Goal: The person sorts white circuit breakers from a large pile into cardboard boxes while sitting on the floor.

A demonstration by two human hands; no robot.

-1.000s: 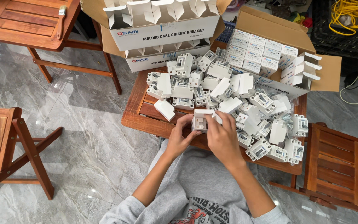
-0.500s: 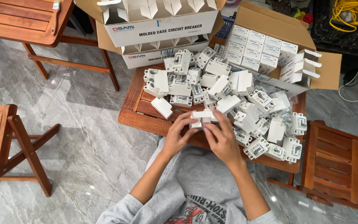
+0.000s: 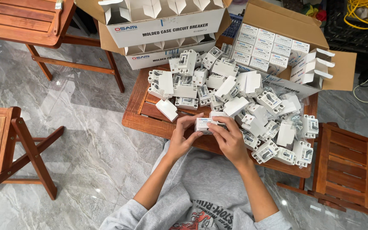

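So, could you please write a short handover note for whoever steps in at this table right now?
Left hand and right hand together hold one small white box over the near edge of the wooden table.
A pile of loose white breakers covers the table.
Done: rows of small boxes fill the open carton at the far right.
Left: the loose pile remains unboxed; folded empty boxes lie on that carton's flap.

Both forearms bare, reaching forward — left hand [image 3: 182, 139] and right hand [image 3: 228, 138] close together, fingers curled inward, pinching from either side.
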